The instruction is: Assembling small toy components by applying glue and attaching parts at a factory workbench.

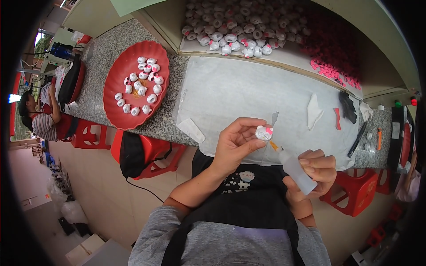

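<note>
Directly over the pale sheet (pixel 230 102), the left hand (pixel 237 144) pinches a white figure (pixel 263 133); over the sheet's near edge, the right hand (pixel 318 169) grips a bottle (pixel 296 169), long axis slanting, orange tip (pixel 274 146) forward-left toward the figure.

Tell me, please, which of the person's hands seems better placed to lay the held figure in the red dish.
Probably the left hand: it holds the figure and is nearer the dish, while the right hand is farther away and occupied with the bottle.
</note>
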`<state>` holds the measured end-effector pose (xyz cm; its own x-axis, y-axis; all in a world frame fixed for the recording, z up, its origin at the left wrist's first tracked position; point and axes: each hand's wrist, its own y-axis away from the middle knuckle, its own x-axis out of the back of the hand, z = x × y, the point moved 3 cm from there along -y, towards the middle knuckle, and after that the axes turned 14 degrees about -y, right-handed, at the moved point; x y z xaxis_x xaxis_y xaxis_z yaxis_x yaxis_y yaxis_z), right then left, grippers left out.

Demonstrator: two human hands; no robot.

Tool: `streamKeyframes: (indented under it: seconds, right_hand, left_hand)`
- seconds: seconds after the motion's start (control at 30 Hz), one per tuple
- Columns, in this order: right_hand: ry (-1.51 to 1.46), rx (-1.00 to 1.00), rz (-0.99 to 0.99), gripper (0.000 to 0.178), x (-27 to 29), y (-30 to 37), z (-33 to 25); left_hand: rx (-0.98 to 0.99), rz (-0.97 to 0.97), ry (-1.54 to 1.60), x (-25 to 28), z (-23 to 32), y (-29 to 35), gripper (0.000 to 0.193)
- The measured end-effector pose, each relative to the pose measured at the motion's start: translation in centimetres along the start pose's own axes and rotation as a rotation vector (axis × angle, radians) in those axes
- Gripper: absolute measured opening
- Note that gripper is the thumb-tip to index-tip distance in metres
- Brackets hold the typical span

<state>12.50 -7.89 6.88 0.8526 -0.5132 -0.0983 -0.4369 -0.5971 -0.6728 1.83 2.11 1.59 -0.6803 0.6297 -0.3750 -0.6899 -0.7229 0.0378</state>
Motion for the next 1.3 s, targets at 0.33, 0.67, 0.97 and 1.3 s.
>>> streamKeyframes:
  seconds: [0.33, 0.67, 0.97, 1.3]
  right_hand:
    - [-0.005, 0.007, 0.012, 0.039, -0.2, -0.1, 0.1]
    - [-0.032, -0.017, -0.055, 0.038, -0.4, -0.2, 0.1]
    - [0.025, -0.008, -0.030, 0.038, 0.2, -0.3, 0.1]
    - [0.083, -0.533, 0.071, 0.023, 6.2, -6.1, 6.3]
  left_hand:
    - [-0.084, -0.027, -0.089, 0.0, -0.2, 0.0, 0.033]
    - [-0.164, -0.012, -0.234, 0.2, 0.0, -0.1, 0.032]
    - [-0.179, 0.004, -0.263, 0.2, 0.1, -0.2, 0.031]
    - [-0.154, 0.224, -0.126, 3.7, 1.5, -0.9, 0.035]
